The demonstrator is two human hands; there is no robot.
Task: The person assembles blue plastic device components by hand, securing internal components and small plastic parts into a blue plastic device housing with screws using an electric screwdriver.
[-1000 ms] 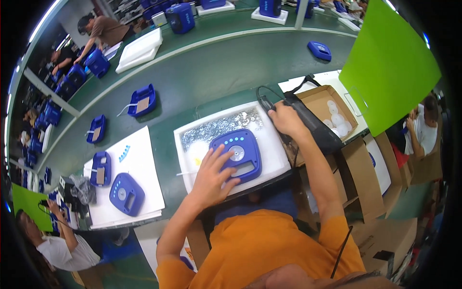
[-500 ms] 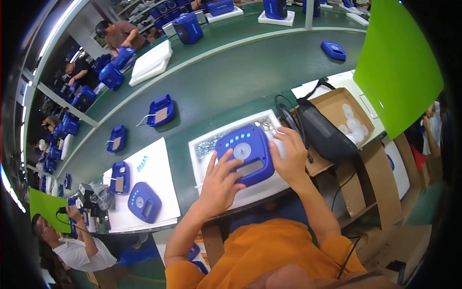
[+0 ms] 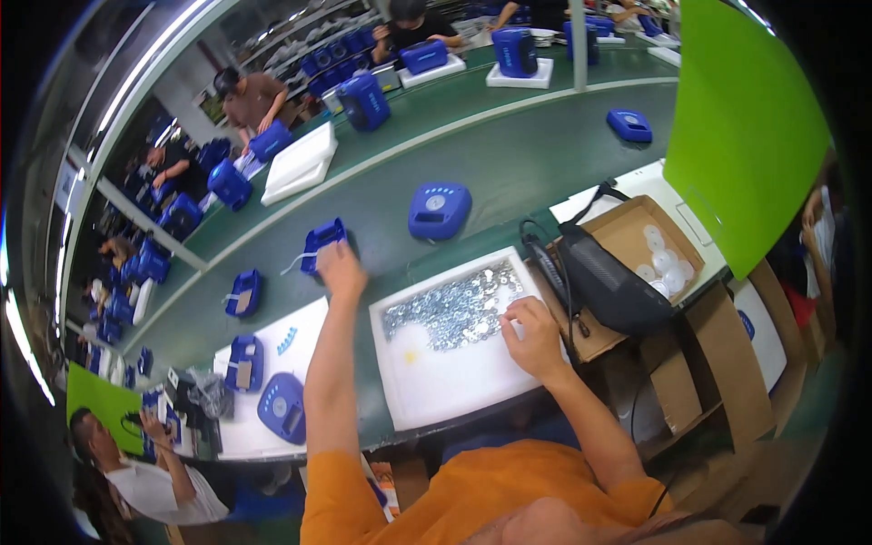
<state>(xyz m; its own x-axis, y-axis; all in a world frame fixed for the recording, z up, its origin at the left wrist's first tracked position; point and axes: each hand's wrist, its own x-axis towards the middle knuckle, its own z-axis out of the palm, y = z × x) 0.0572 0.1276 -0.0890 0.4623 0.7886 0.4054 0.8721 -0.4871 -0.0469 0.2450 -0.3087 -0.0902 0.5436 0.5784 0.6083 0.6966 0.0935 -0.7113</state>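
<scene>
My left hand [image 3: 341,271] reaches to the far left, its fingers closed at the near edge of an open blue plastic housing [image 3: 325,238] with a tan pad and a white cable. My right hand [image 3: 536,341] hovers over the right side of a white foam tray [image 3: 445,400]. Its thumb and fingers come together beside the small metal washers [image 3: 454,309] spread in the tray; whatever they pinch is too small to make out. Beyond the tray, a blue housing [image 3: 439,211] with a round disc and light-blue buttons lies on the green belt.
More blue housings [image 3: 243,292] lie to the left, some on a white sheet [image 3: 309,345] with light-blue button strips [image 3: 287,340]. At right are a black mesh bag [image 3: 604,282] and a cardboard box [image 3: 640,213] of white discs. Co-workers sit across the belt and at left.
The blue housing held in both hands now lies on the belt, released. My left hand has moved left to an open housing; my right hand has lowered to the washers. The view has shifted slightly.
</scene>
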